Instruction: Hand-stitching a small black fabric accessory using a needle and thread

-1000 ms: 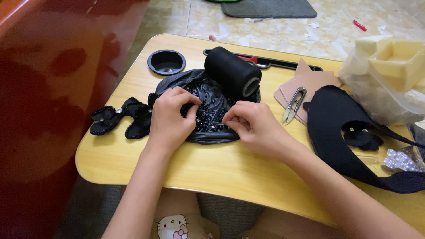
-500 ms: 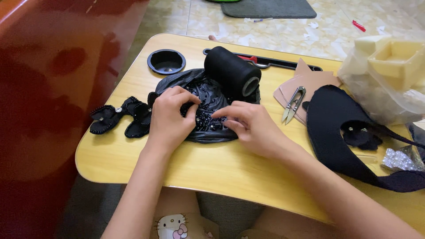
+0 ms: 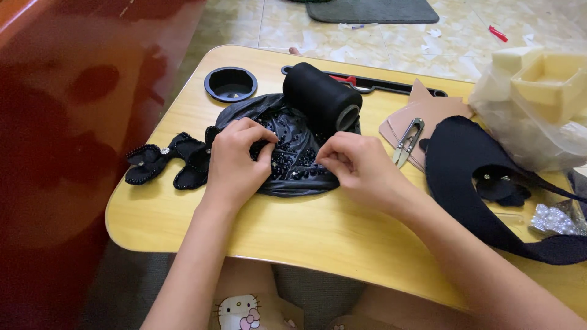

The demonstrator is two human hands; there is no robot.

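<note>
A black beaded fabric piece (image 3: 293, 156) was spread at the middle of the low desk (image 3: 293, 232), toward its far edge. It was pinched from both sides: by the left hand (image 3: 235, 162) and the right hand (image 3: 361, 168), equally near, fingers closed on it.

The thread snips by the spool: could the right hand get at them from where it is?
Probably yes: the thread snips lie uncovered on the pink card, just beyond the right hand, with nothing between.
</note>
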